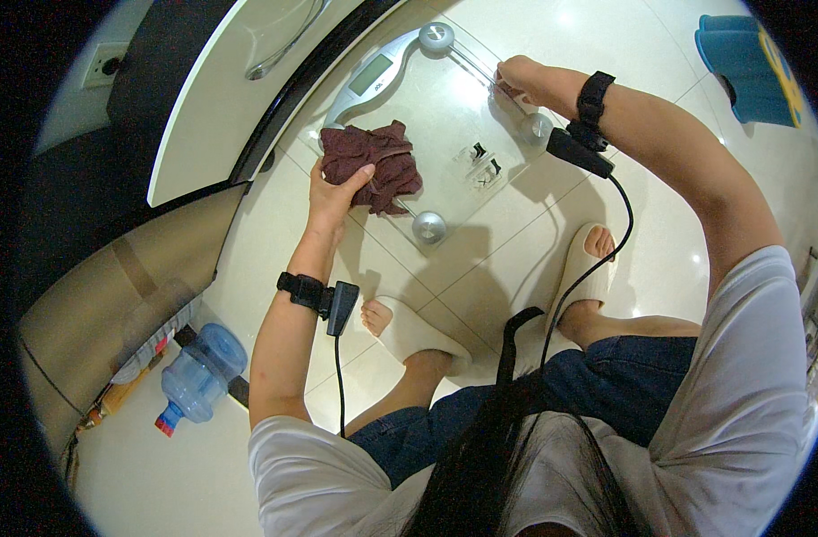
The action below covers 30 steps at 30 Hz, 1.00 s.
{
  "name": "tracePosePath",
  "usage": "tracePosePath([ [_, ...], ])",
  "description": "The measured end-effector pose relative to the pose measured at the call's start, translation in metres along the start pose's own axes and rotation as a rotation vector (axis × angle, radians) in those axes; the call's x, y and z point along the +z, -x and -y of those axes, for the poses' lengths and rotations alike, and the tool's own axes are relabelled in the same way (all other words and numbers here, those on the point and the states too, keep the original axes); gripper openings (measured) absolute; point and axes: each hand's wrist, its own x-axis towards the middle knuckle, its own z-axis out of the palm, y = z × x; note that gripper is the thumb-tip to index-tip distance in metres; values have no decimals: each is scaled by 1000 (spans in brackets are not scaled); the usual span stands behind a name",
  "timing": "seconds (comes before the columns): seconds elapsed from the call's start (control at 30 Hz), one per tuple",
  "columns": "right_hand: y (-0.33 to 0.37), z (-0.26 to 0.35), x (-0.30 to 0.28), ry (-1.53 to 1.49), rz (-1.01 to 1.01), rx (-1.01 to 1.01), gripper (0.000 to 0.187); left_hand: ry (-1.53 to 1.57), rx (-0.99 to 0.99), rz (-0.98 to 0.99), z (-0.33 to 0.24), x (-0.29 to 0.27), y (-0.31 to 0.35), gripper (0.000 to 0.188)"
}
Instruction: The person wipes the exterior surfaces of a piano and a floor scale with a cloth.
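A glass bathroom scale (pixel 462 116) with a grey display panel (pixel 370 79) and round metal feet is in front of me, above the tiled floor. My left hand (pixel 335 186) is closed on a crumpled dark maroon cloth (pixel 373 166) at the scale's left corner. The thumb lies on top of the cloth, and the other fingers are mostly hidden. My right hand (pixel 522 82) is closed around the scale's right edge, near a metal foot (pixel 535 129). Two small clear pieces with black parts (pixel 480 168) show within the glass area.
My slippered feet (pixel 413 331) stand just below the scale. A white curved panel (pixel 221 98) with a metal handle is at the left. A blue water jug (pixel 194 376) lies at lower left; a blue plastic item (pixel 745 72) stands at upper right. Cables hang from both wrist straps.
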Motion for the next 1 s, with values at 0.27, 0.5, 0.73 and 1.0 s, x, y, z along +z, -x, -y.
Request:
tracePosePath([
  [0.27, 0, 5, -1, 64, -38, -54, 24, -19, -17, 17, -10, -1, 4, 96],
  [0.5, 5, 8, -5, 79, -74, -54, 24, -82, -10, -27, -19, 3, 6, 96],
  [0.73, -3, -1, -10, 102, -71, -97, 24, -15, -2, 27, -19, -1, 3, 92],
  [1.0, 5, -8, -9, 398, -233, -501, 2, 9, -14, 7, -17, -3, 4, 90],
])
